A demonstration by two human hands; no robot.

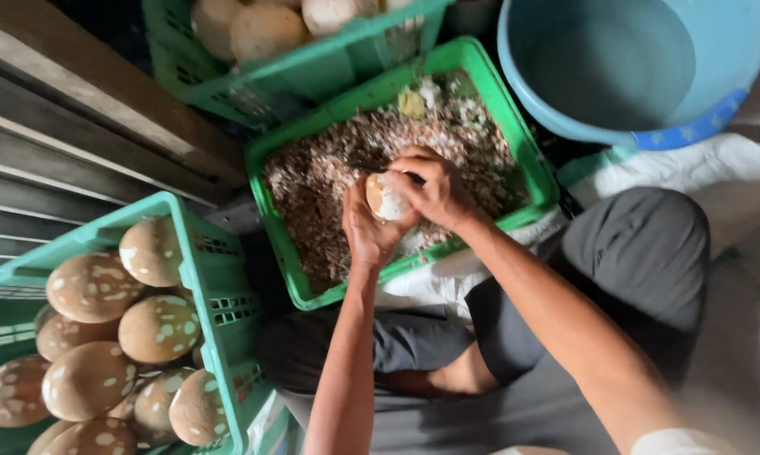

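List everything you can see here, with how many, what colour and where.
Round item being peeled: one, tan and white, held in both hands over the middle crate.
Middle crate: one, green, holds brown and white peel scraps.
Left crate: one, teal green, holds about ten brown, white-spotted rounds.
Top crate: one, teal green, holds pale peeled rounds.
Basin: one, blue, top right.
Left hand: cups the item.
Right hand: on top of the item.

The floor carries three green crates (468, 59), a blue tub (700, 118) and white sacking (717, 173).
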